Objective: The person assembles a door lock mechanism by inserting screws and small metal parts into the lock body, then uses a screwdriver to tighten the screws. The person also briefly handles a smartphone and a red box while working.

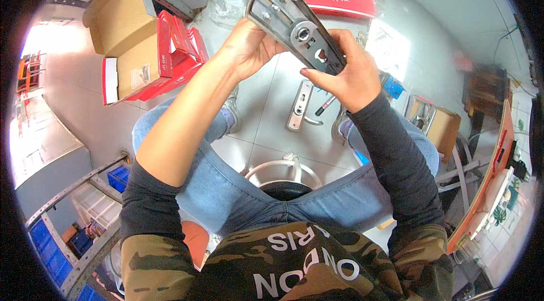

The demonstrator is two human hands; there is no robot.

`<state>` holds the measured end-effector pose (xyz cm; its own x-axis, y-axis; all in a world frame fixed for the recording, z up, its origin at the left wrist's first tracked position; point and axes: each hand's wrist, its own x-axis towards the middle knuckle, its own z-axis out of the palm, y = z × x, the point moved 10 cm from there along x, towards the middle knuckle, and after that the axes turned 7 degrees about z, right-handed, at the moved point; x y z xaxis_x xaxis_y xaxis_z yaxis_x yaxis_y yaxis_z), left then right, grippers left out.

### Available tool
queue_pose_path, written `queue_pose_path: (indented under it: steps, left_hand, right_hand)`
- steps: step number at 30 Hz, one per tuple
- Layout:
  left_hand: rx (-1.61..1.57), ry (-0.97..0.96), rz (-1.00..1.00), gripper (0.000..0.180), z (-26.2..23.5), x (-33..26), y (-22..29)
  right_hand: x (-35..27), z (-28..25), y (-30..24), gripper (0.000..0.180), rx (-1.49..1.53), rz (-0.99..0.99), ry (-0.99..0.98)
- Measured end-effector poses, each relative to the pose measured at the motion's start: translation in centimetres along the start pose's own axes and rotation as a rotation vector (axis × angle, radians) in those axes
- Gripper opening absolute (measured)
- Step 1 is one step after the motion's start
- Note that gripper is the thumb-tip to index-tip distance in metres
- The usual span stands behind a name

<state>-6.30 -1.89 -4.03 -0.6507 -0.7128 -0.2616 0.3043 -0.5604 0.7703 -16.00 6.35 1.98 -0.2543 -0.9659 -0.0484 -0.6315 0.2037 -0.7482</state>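
In front of me I hold up a door handle plate (pixel 283 9), its hollow metal back toward me and its curved lever sticking out at the far side. My left hand (pixel 252 46) is closed around its left edge from below. My right hand (pixel 356 71) grips the lower right end, with the thumb near the keyhole opening. Below, on the floor between my feet, lies a second door handle plate (pixel 298 103) with its lever pointing right. A black marker (pixel 325 105) rests beside it.
An open cardboard box (pixel 127 18) and red boxes (pixel 184 46) stand at left, holding a small bag of parts (pixel 140 76). A red box (pixel 340 3) lies farther off. To the right are a blue box (pixel 391 86) and a carton of metal parts (pixel 422 114). A metal rack (pixel 73 244) stands lower left.
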Motion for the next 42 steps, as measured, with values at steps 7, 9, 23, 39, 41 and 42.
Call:
queue_pose_path:
  steps: [7, 9, 23, 39, 41, 42]
  left_hand:
    - [0.291, 0.023, 0.060, 0.061, 0.9, 0.3, -0.7]
    - [0.356, 0.000, 0.090, 0.073, 1.2, 0.0, -0.5]
    - [0.187, -0.023, -0.125, 0.064, 0.1, -0.8, -1.7]
    - [-0.088, 0.013, -0.119, 0.043, -4.9, 3.1, 0.2]
    - [-0.016, 0.016, -0.052, 0.038, -3.8, 4.2, 0.0]
    - [0.016, 0.071, -0.066, 0.036, -4.0, 4.7, -0.3]
  right_hand:
    - [0.1, 2.4, 3.2, 0.055, 0.511, 0.289, -0.077]
    - [0.3, 2.2, 4.0, 0.056, 0.639, 0.307, -0.063]
    - [-1.2, 5.0, -2.0, 0.057, 0.328, -0.044, -0.181]
    - [-33.6, -18.7, 26.5, 0.025, -0.063, 1.032, 0.754]
    - [-37.7, -17.7, 26.3, 0.022, 0.146, 0.927, 0.902]
    - [-39.1, -16.9, 27.0, 0.021, 0.183, 0.983, 0.891]
